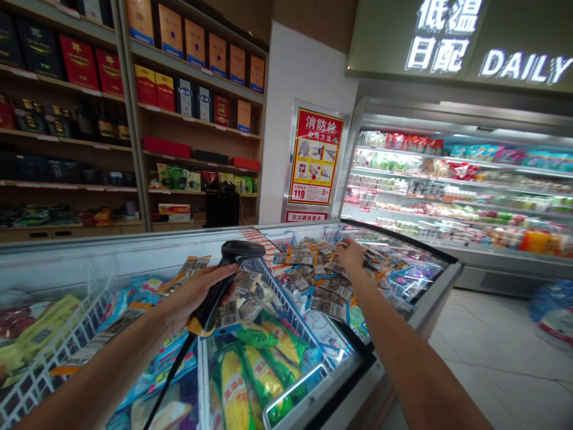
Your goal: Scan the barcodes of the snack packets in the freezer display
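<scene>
Head cam: L hand (pixel 192 294) w/ fingers wrapped round handle of blk scanner (pixel 216 300) (yellow butt, cord (pixel 173 373) hanging), above freezer (pixel 441 298). R hand (pixel 351 255) at heap of brown-backed pkts (pixel 329 301) in freezer, fingertips bent; can't tell if gripping 1. Yellow-green pkgs (pixel 235 382) in white basket (pixel 203 382) nearby. Red poster (pixel 317 156) on wall (pixel 281 95) behind.

- A red poster (pixel 316 156) across from me
- Left of the poster: shelves (pixel 197 121) of boxes (pixel 194 42)
- Right of the poster: a lit chiller (pixel 496 280)
- Up and right of the poster: a DAILY sign (pixel 474 45)
</scene>
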The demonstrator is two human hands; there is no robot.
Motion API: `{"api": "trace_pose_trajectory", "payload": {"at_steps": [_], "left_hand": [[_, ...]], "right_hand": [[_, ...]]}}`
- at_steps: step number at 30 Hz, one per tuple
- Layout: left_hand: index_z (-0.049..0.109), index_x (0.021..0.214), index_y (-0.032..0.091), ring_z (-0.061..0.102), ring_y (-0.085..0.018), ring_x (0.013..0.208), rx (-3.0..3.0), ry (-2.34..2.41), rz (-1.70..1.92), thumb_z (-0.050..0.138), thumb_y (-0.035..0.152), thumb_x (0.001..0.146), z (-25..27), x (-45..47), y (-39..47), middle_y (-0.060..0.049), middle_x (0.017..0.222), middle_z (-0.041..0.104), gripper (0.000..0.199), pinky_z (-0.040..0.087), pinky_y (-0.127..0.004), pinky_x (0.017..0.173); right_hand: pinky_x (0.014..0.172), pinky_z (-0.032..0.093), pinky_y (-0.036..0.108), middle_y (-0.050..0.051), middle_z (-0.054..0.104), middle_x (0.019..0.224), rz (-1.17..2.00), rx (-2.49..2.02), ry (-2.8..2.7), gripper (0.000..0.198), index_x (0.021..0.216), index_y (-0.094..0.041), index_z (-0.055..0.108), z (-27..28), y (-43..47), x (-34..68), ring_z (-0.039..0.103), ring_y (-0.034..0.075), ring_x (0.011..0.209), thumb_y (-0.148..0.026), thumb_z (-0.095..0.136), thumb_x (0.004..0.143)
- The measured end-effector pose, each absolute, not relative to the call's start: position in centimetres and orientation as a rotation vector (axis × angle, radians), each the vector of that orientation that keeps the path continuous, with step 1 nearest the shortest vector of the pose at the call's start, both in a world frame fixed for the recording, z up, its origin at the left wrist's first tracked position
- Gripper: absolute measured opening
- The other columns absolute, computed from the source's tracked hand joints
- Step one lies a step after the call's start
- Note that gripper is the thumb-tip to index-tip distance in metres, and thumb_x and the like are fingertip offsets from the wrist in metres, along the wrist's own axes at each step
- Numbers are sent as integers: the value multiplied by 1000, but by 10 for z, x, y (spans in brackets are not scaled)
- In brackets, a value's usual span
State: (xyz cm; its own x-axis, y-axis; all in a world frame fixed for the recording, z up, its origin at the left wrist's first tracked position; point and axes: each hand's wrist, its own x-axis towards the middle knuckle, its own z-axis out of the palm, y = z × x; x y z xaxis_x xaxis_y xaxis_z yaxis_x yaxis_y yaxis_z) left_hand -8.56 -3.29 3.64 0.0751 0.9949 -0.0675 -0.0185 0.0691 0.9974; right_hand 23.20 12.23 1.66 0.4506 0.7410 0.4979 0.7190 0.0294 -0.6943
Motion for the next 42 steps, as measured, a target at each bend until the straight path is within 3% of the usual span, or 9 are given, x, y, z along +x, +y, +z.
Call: {"api": "trace_pose_trajectory", "payload": {"at_steps": [8, 18, 21, 24, 27, 32, 42], "left_hand": [[51, 76, 15, 47, -7, 46, 1165, 1153, 1134, 58, 47, 68, 38, -92, -31, 2, 59, 55, 34, 35, -19, 45], [52, 69, 14, 46, -8, 42, 1211, 1146, 1176, 58, 46, 67, 48, -92, -38, 3, 53, 53, 32, 34, -20, 42], [52, 70, 15, 46, -8, 43, 1189, 1164, 1173, 58, 45, 68, 47, -96, -37, 3, 55, 54, 31, 34, -19, 42], [52, 69, 15, 47, -8, 44, 1147, 1197, 1160, 58, 44, 68, 44, -97, -35, 2, 55, 55, 30, 34, -18, 42], [52, 64, 14, 47, -8, 44, 1132, 1198, 1145, 57, 45, 67, 38, -96, -32, 1, 55, 55, 32, 33, -19, 41], [52, 64, 15, 48, -9, 43, 1113, 1166, 1121, 60, 46, 65, 27, -86, -23, 1, 53, 56, 32, 35, -20, 42], [54, 63, 15, 46, -8, 41, 1068, 1155, 1103, 61, 48, 64, 14, -81, -26, 1, 51, 55, 34, 34, -20, 42]], "right_hand": [[79, 44, 30, 7, 67, 95, 107, -1482, -1875, 29, 96, -17, 64, -5, 94, 119, 60, 20, 89, -31, 52, 74], [83, 39, 48, 14, 63, 103, 146, -1456, -2325, 45, 104, -16, 58, -18, 82, 23, 53, 32, 102, -47, 50, 73], [86, 36, 49, 10, 66, 93, 418, -1458, -2191, 42, 90, -18, 64, -18, 92, 20, 54, 32, 99, -40, 68, 55], [78, 42, 40, 2, 66, 71, 711, -1424, -1982, 29, 67, -18, 63, -19, 103, 31, 59, 29, 86, -23, 74, 41], [66, 46, 32, -1, 58, 55, 831, -1381, -1775, 17, 60, -16, 58, -22, 108, 51, 61, 23, 72, -17, 69, 47], [50, 46, 25, -1, 58, 62, 992, -1227, -1326, 19, 80, -17, 51, -21, 104, 88, 58, 14, 56, -30, 53, 66], [52, 50, 24, -5, 58, 60, 1205, -809, -553, 27, 73, -20, 49, -22, 107, 120, 58, 11, 55, -13, 64, 51]]}}
